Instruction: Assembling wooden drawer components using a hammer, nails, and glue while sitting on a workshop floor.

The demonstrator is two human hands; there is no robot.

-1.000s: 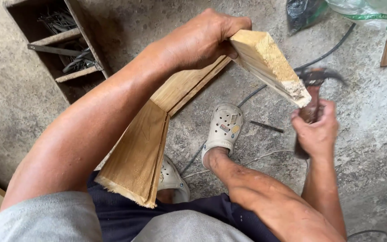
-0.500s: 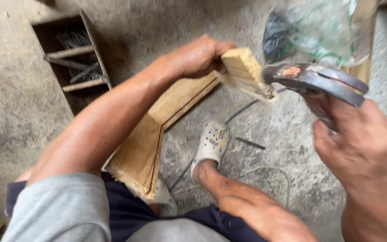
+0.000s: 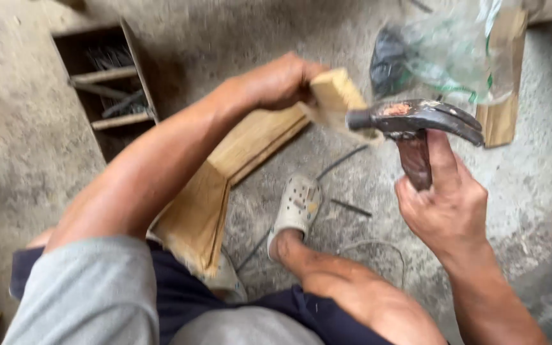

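Head view: left hand (image 3: pixel 279 82) clamps wood block (image 3: pixel 335 96) at 12 o'clock, over a board (image 3: pixel 225 179). Right hand (image 3: pixel 445 207) fists hammer (image 3: pixel 416 121) high on the handle, at 2 o'clock; head-heavy, rigid, probably steadier gripped lower.

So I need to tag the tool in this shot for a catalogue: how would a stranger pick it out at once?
Start at the grey concrete floor and go to the right hand, raised right of centre. It grips a claw hammer by its dark wooden handle, the head level with the pale wood block in the left hand. It is the only dark metal piece with a curved claw and a rusty patch.
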